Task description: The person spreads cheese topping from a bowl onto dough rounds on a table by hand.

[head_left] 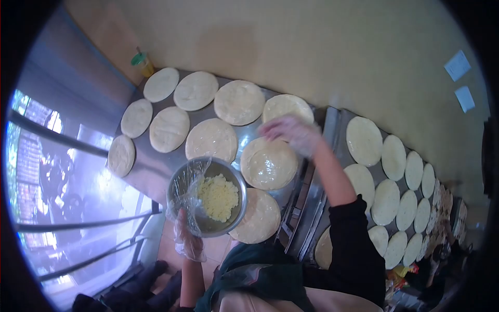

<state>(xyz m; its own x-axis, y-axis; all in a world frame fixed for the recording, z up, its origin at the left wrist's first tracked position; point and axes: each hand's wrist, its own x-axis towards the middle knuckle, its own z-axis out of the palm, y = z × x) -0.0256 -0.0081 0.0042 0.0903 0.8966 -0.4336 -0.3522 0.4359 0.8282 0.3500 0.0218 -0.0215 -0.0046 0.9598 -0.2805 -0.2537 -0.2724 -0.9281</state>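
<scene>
A metal bowl (240, 182) holds crumbly pale yellow filling (218, 197), with clear plastic film (189, 192) over its left side. My left hand (188, 240), in a clear plastic glove, grips the bowl at its lower left rim. Gloved too, my right hand (293, 132) hovers over the dough rounds at the tray's right end, its fingers bent and pointing left; whether they hold anything is too blurred to tell. Just below it lies a glossy flat dough round (268, 164), and another (288, 106) is partly behind the hand. A further round (255, 216) lies right of the bowl.
Several more dough rounds (239, 102) lie on the metal table (150, 166). Metal rails (312, 197) separate it from a right-hand table with many rounds (364, 140). A green-lidded container (140, 62) stands at the back left. Another person's dark sleeve (452, 236) shows far right.
</scene>
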